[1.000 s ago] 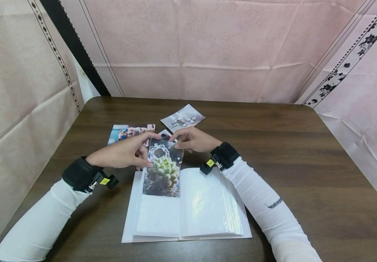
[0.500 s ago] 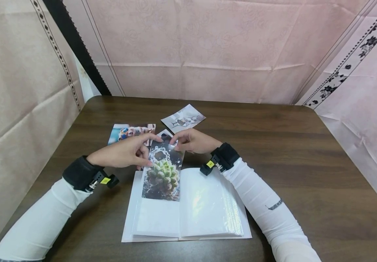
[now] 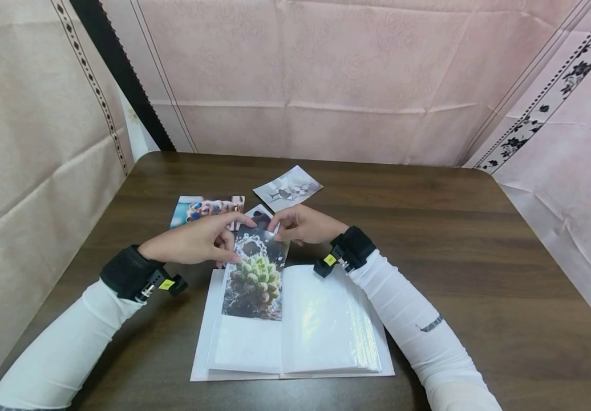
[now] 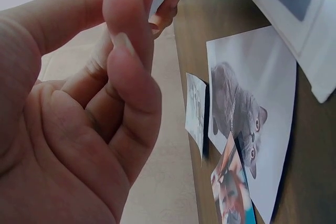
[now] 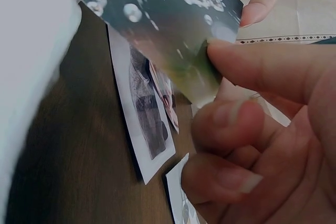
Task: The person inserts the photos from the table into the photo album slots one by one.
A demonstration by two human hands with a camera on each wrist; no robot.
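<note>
A photo of a green succulent lies over the upper part of the left page of an open white photo album. My right hand pinches the photo's top right corner between thumb and index finger, and the right wrist view shows this corner bending. At the photo's left side, my left hand holds its edge with the thumb, its index finger reaching to the top edge. The photo's lower end stops partway down the page. In the left wrist view, most of what the left fingertips hold is outside the frame.
Beyond the album on the brown wooden table lie a grey cat photo, partly hidden by the hands in the head view, a colourful photo and a pale photo. Pink cloth hangs behind the table.
The succulent photo has slid a little down the left page, towards the album's near edge. Both hands have moved slightly with it, still holding its upper part.
</note>
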